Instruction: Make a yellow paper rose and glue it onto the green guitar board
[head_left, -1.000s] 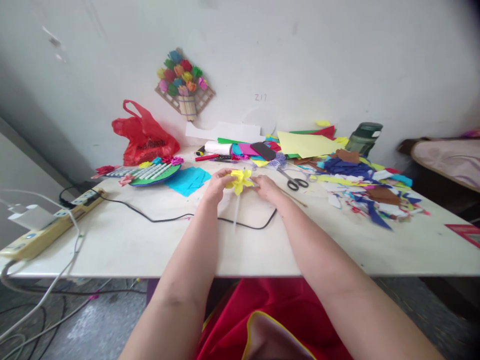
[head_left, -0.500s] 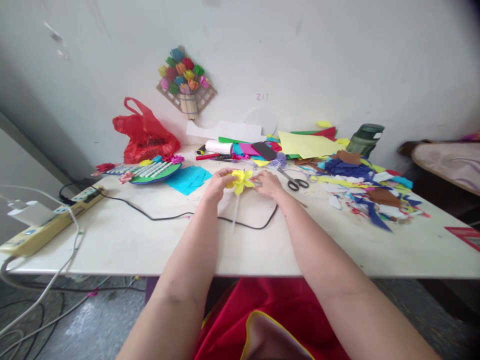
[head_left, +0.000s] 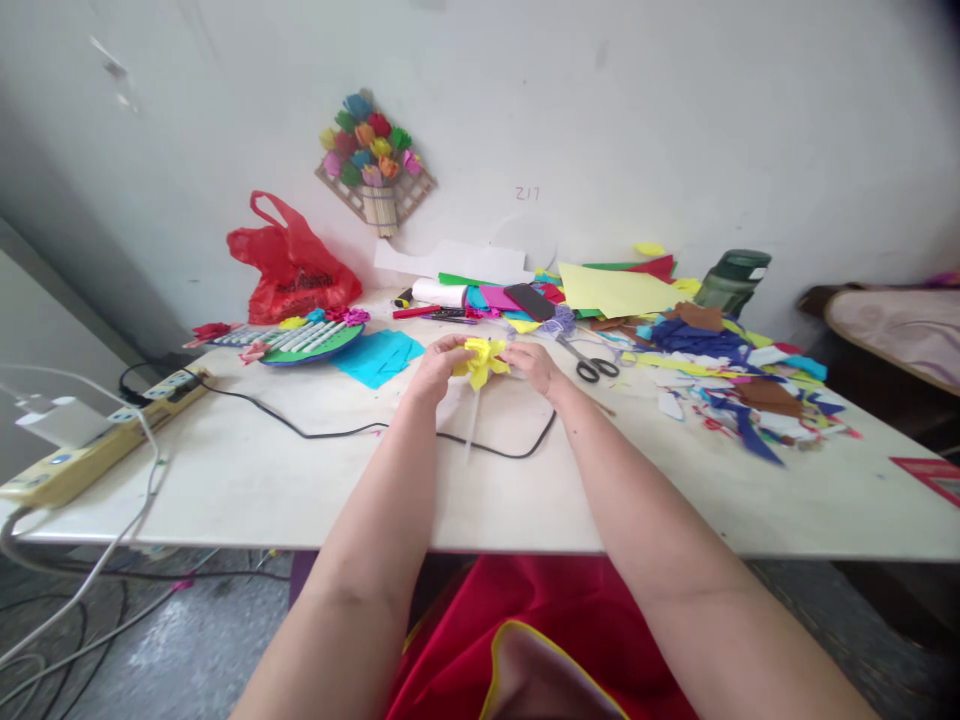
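A yellow paper flower [head_left: 484, 364] with pointed petals is held up between my hands near the middle of the table. Its thin white stem [head_left: 472, 430] points down toward me. My left hand [head_left: 442, 364] pinches the flower from the left side, its fingertips partly behind the petals. On the other side, my right hand [head_left: 534, 364] has its fingers closed on the edge of a petal. Just right of that hand lie black-handled scissors [head_left: 596, 369]. A black cable [head_left: 495, 450] runs across the table below the flower.
Cyan paper squares [head_left: 379, 358] and a green disc with paper flowers [head_left: 319, 345] lie left. Paper scraps [head_left: 750, 390] are heaped right, before a green bottle [head_left: 731, 280]. A phone [head_left: 529, 301] and a red bag [head_left: 289, 265] sit farther back. A power strip [head_left: 105, 440] is at left.
My right hand's fingers have moved slightly left, closing onto the flower's right petals. The left hand stays on the flower, which remains in about the same place.
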